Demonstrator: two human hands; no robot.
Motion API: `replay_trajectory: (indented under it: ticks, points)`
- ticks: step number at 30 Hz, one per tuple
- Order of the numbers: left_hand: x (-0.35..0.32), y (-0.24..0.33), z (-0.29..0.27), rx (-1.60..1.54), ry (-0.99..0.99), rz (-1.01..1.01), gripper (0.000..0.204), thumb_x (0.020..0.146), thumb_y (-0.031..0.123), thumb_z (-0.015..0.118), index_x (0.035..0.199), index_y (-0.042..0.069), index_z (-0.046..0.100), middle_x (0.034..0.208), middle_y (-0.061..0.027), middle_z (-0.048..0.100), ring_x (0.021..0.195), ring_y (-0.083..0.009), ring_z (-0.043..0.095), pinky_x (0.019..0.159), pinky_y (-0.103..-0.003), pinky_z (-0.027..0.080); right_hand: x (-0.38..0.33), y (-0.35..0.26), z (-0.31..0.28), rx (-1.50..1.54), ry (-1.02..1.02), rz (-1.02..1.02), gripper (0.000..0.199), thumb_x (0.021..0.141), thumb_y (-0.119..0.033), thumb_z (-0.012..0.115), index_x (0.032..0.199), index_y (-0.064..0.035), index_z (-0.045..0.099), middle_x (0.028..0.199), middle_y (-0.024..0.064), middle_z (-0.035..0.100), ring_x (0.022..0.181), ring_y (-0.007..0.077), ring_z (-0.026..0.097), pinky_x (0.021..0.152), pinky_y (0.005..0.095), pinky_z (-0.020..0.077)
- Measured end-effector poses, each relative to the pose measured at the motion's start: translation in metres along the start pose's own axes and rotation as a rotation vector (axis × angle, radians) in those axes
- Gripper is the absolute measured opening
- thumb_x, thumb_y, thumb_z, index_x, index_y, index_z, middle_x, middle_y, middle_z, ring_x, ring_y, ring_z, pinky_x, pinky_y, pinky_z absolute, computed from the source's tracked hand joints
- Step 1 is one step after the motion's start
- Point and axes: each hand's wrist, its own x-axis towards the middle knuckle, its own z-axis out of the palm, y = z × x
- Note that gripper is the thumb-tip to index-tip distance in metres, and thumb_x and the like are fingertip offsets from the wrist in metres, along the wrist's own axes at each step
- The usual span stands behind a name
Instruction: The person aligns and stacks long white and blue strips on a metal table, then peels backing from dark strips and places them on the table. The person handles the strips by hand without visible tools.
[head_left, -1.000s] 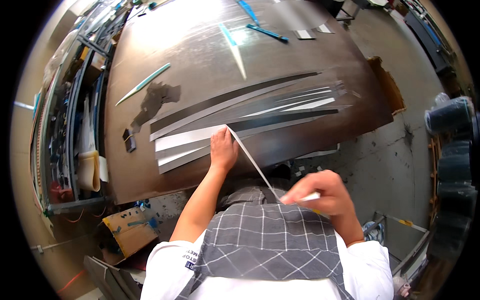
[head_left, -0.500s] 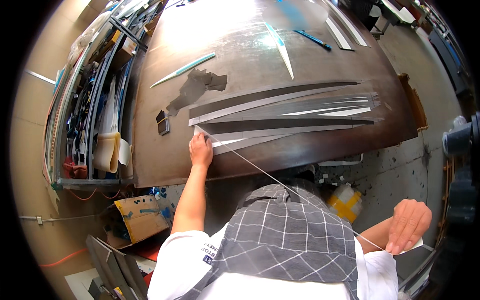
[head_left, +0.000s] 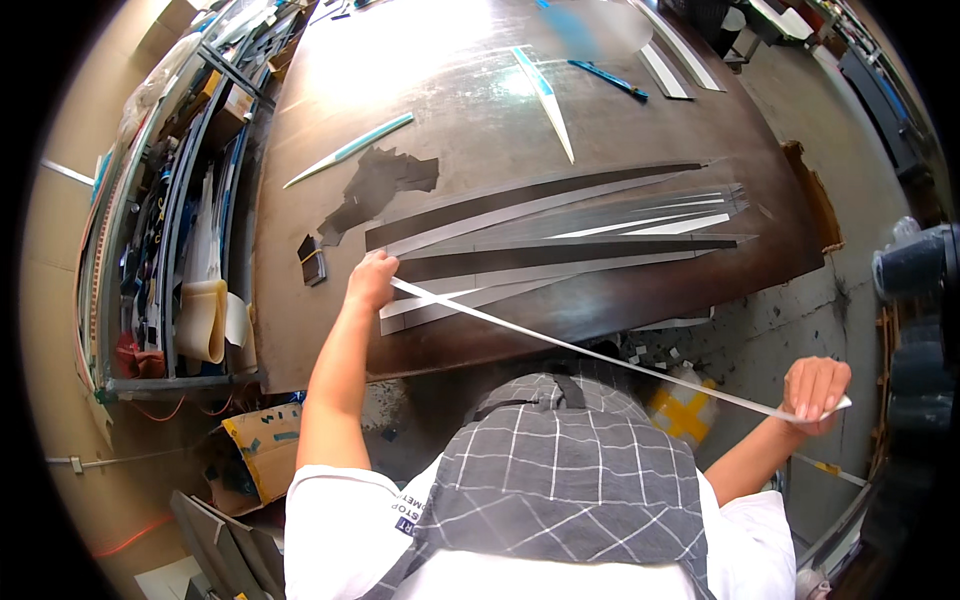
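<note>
A long, narrow white strip (head_left: 560,342) stretches taut and slanting between my two hands, across the table's near edge and in front of my checked apron. My left hand (head_left: 372,280) is closed on its far end, above the table's near left part. Out over the floor at the right, my right hand (head_left: 816,388) grips the other end, and a short piece pokes out beyond the fingers. Beside my left hand lie long tapered dark grey strips (head_left: 580,248) with lighter grey borders, fanned out toward the right. Slim white slivers (head_left: 678,225) rest among them.
The brown table (head_left: 290,320) holds crumpled dark sheet pieces (head_left: 375,185), a small dark block (head_left: 312,260), two pale tapered pieces (head_left: 348,150) (head_left: 545,100) and a blue cutter (head_left: 608,79). A crowded shelf rack (head_left: 180,385) stands left; a cardboard box (head_left: 265,450) sits below it.
My right hand has risen slightly and the strip now shows its broad face instead of a thin edge. My left hand has shifted slightly up and left.
</note>
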Motion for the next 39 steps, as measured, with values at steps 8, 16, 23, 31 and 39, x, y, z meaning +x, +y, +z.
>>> replay_trajectory:
  ticks: [8, 16, 23, 31, 39]
  points:
    - [-0.04, 0.054, -0.096, 0.038, -0.184, 0.131, 0.005, 0.073, 0.009, 0.068, 0.072, 0.006, 0.064, 0.087, -0.0165, 0.064, 0.089, -0.039, 0.064, 0.079, -0.049, 0.053, 0.011, 0.011, -0.006, 0.285, 0.267, -0.11, 0.017, 0.091, 0.002, 0.067, 0.09, -0.0084, 0.053, 0.078, 0.0031, 0.062, 0.072, 0.0162, 0.061, 0.064, 0.0294, 0.0497]
    - [-0.029, 0.262, -0.097, -0.979, -0.144, 0.315, 0.014, 0.083, 0.005, 0.078, 0.086, 0.003, 0.065, 0.072, -0.0075, 0.059, 0.059, -0.0141, 0.056, 0.055, -0.028, 0.046, 0.051, 0.122, -0.005, -0.165, -0.146, 0.521, 0.007, 0.083, -0.002, 0.073, 0.088, -0.0052, 0.076, 0.142, 0.0238, 0.056, 0.125, 0.0361, 0.058, 0.11, 0.0474, 0.0414]
    - [0.026, 0.389, -0.054, -1.242, -0.104, 0.299, 0.009, 0.086, 0.006, 0.074, 0.088, 0.001, 0.067, 0.072, -0.0059, 0.069, 0.065, -0.011, 0.063, 0.061, -0.028, 0.052, 0.05, 0.11, -0.044, -0.803, -0.174, 0.886, 0.007, 0.08, 0.0, 0.073, 0.086, -0.0056, 0.073, 0.113, 0.0137, 0.07, 0.102, 0.0247, 0.068, 0.086, 0.0346, 0.0529]
    - [0.101, 0.405, -0.038, -0.759, -0.307, 0.295, 0.019, 0.082, 0.018, 0.079, 0.091, 0.004, 0.069, 0.086, -0.0099, 0.067, 0.08, -0.0268, 0.068, 0.071, -0.039, 0.055, 0.06, -0.067, -0.218, -1.275, 0.437, 0.628, 0.002, 0.085, -0.002, 0.072, 0.085, -0.0032, 0.074, 0.091, 0.0045, 0.073, 0.088, 0.0139, 0.066, 0.081, 0.0304, 0.0524]
    - [0.144, 0.386, -0.013, -0.098, -0.173, 0.288, 0.054, 0.072, 0.036, 0.086, 0.111, 0.008, 0.06, 0.11, -0.01, 0.055, 0.105, -0.0316, 0.055, 0.088, -0.042, 0.047, 0.116, -0.188, -0.456, -1.938, 0.601, 0.362, 0.017, 0.091, -0.014, 0.072, 0.101, -0.0008, 0.071, 0.096, 0.0062, 0.074, 0.089, 0.0148, 0.067, 0.083, 0.0289, 0.051]
